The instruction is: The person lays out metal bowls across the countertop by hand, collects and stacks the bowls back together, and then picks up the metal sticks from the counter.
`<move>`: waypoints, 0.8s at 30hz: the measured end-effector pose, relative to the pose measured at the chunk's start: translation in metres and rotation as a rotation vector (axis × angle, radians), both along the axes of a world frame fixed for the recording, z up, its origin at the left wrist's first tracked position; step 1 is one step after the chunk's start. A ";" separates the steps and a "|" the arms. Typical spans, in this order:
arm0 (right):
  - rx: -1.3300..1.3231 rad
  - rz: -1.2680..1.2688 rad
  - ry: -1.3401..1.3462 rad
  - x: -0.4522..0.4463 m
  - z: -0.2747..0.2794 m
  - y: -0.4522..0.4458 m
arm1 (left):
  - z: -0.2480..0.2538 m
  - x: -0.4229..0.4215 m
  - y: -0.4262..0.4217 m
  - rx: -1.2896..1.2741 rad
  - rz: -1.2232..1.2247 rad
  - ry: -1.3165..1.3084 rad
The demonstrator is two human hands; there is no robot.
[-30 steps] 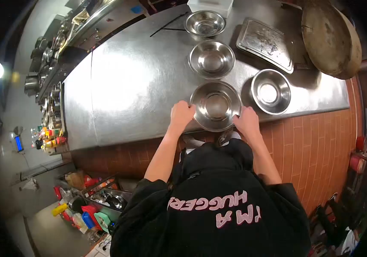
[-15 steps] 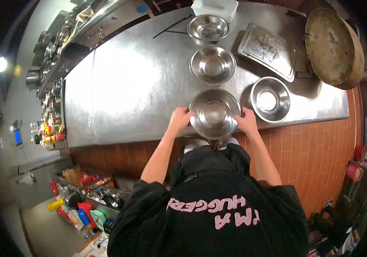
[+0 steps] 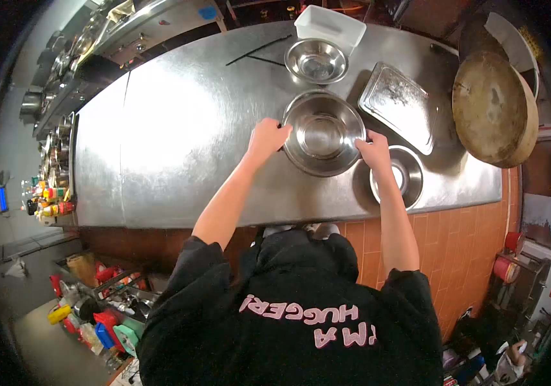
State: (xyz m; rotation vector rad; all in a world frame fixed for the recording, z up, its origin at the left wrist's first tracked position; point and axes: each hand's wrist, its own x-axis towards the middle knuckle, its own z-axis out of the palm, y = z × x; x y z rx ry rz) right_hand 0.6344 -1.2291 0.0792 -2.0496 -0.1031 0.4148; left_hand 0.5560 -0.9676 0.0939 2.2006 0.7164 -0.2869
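Observation:
A wide stainless steel bowl (image 3: 324, 138) is held between my two hands over the metal counter. My left hand (image 3: 269, 140) grips its left rim, fingers curled under the edge. On the opposite rim my right hand (image 3: 375, 151) has its thumb on top. The held bowl covers a second steel bowl, whose rim shows only at the far side; whether the two touch I cannot tell. Beyond them stands a smaller steel bowl (image 3: 316, 62). Another steel bowl (image 3: 407, 175) sits to the right, partly hidden by my right forearm.
A rectangular metal tray or lid (image 3: 399, 106) lies right of the bowls, near a large worn round pan (image 3: 489, 109). At the back are a white plastic tub (image 3: 330, 27) and thin dark sticks (image 3: 259, 51). Bottles (image 3: 55, 199) stand left of the steel counter (image 3: 224, 186).
My hands have carried the wide bowl forward, away from the counter's near edge, and over the bowl behind it. The view has shifted slightly.

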 end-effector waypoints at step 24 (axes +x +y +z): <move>-0.587 0.070 -0.206 0.050 -0.018 0.035 | -0.041 0.066 0.028 -0.001 -0.143 0.100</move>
